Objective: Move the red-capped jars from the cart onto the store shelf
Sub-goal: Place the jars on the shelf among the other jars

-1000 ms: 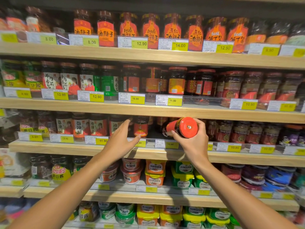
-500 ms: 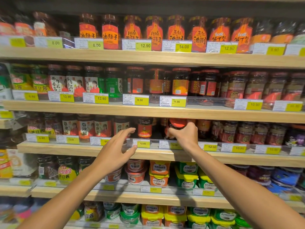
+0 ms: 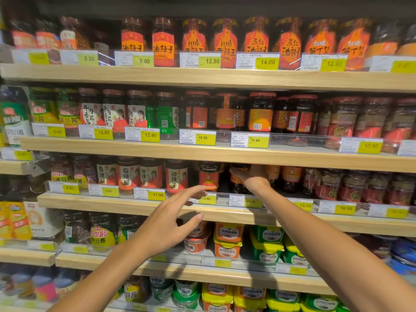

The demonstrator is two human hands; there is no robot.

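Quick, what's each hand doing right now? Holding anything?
Left hand: open, fingers spread, holding nothing, in front of the shelf.
Right hand: inside the shelf, fingers curled on a dark jar.

A gap between two jars (image 3: 209,176) (image 3: 238,180), low under the upper shelf board (image 3: 225,155).

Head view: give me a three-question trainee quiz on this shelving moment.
1. True or false: the left hand holds a jar.
2. Which shelf does the right hand reach into: A top, B second from top, C third from top?
3. Fill in: the right hand's jar stands right of a jar with a ___ label.

Key: 1 false; 2 C; 3 red.
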